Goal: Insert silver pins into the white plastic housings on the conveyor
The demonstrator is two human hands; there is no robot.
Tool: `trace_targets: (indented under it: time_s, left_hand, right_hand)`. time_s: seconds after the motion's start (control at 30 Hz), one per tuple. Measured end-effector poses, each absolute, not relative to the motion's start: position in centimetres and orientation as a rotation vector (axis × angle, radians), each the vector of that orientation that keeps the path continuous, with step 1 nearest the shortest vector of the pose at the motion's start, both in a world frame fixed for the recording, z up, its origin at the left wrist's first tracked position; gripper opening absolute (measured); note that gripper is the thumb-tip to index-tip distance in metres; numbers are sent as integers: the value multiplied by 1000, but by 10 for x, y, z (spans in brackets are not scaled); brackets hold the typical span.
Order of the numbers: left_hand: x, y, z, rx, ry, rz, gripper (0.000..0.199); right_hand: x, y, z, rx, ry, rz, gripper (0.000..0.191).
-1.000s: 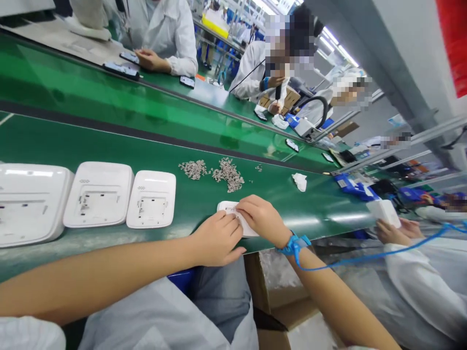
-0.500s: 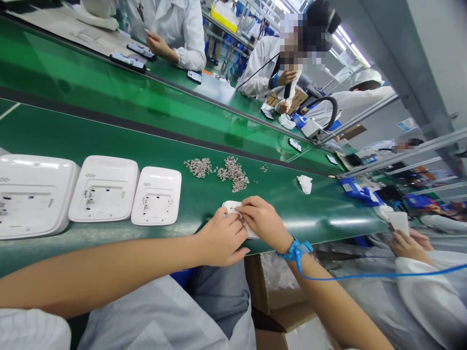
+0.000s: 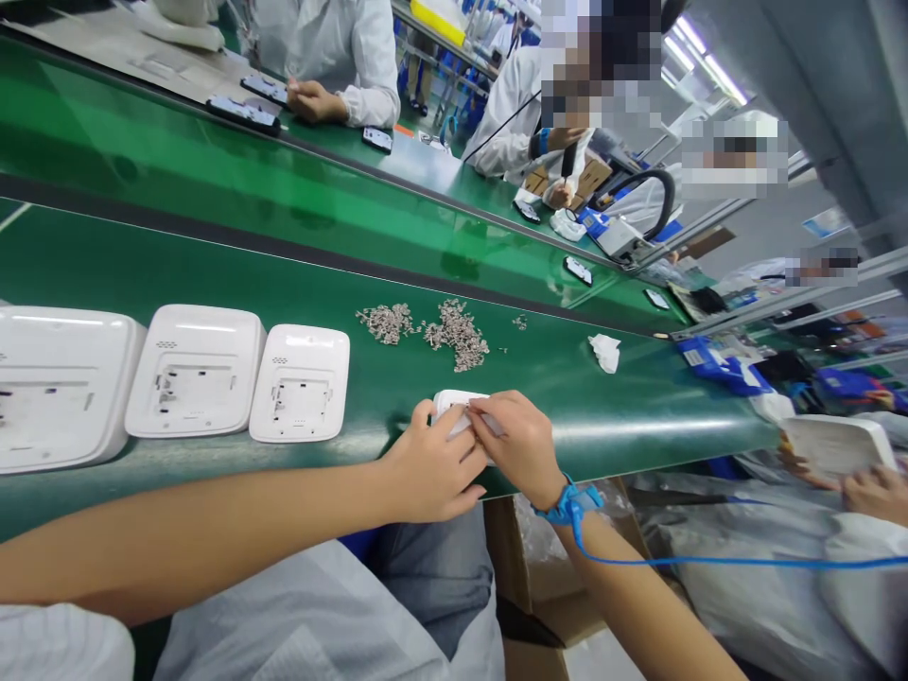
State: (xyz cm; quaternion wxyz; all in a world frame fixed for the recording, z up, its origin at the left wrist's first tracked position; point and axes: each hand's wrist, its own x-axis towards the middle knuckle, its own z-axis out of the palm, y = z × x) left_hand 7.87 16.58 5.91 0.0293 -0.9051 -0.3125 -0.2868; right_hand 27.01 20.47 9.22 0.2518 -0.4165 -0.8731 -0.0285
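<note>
A white plastic housing [image 3: 448, 401] lies at the table's near edge, mostly covered by my hands. My left hand [image 3: 434, 470] is curled over its left side, holding it. My right hand [image 3: 521, 443], with a blue wrist strap [image 3: 571, 503], pinches thumb and finger together at the housing's top face; whatever is between the fingertips is too small to make out. Beyond my hands are two heaps of small metal pieces, a left heap [image 3: 387, 323] and a larger right heap [image 3: 458, 336].
Three white housings, the nearest one [image 3: 302, 383] included, stand in a row on the left. A crumpled white scrap [image 3: 605, 353] lies to the right. A conveyor belt [image 3: 298, 203] runs behind. At right, a co-worker's hands hold a white housing [image 3: 837, 445]. Below is a cardboard box [image 3: 511, 558].
My right fingertips have shifted slightly on the housing while my left hand stays around it. At right, the co-worker's white housing has turned and shows a broader face. The view has shifted slightly.
</note>
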Motion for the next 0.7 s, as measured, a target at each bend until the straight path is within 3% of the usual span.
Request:
trace_targets:
  time_s: [0.43,0.57,0.7]
  left_hand:
    - [79,164,58,-2794,-964,-838,42]
    - [79,163,59,-2797,-909,-752,47]
    - [79,164,59,-2802,-921,-709,43]
  right_hand:
    - [271,208,111,-983,-2628,50,24]
    - [299,223,113,-1222,-2051,17,12]
    - [341,259,80,-1519,-1388,237,31]
